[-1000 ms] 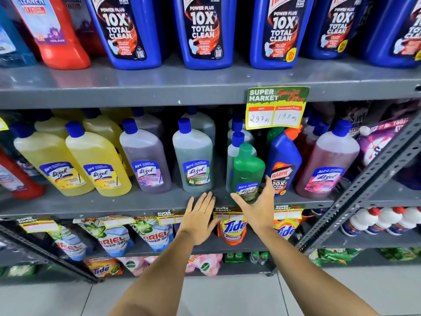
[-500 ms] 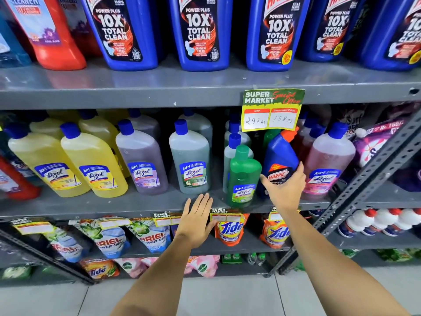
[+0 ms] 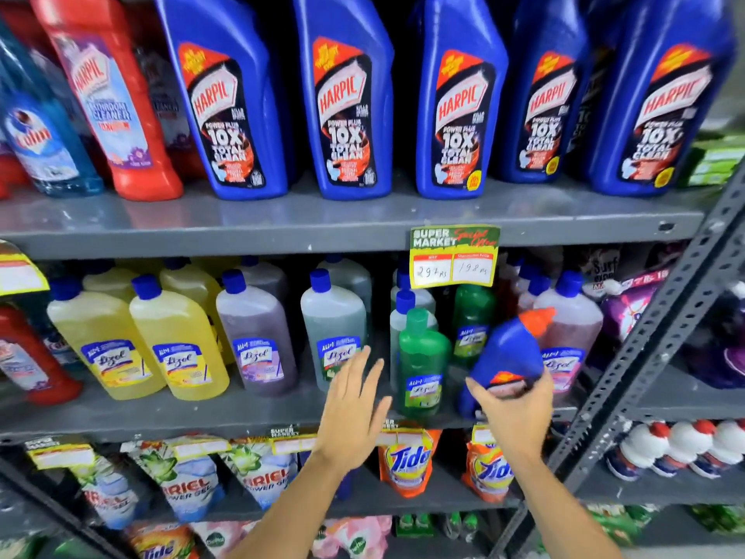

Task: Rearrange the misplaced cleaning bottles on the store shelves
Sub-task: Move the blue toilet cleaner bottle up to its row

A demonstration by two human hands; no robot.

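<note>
Head view: the right hand (image 3: 514, 413) is wrapping its fingers round the stray small blue Harpic bottle (image 3: 508, 357), tilting it out from among the Lizol bottles (image 3: 334, 336); the left hand (image 3: 354, 409) is hovering, fingers spread.

A small blue Harpic bottle (image 3: 506, 359) with an orange-red angled cap leans to the right at the front of the middle shelf (image 3: 161, 417), among Lizol bottles, its lower body wrapped by the right hand (image 3: 514, 409). Just to its left a green Lizol bottle (image 3: 421, 363) stands upright at the shelf edge. Above, a row of large blue Harpic bottles (image 3: 346, 102) stands upright on the upper shelf.
</note>
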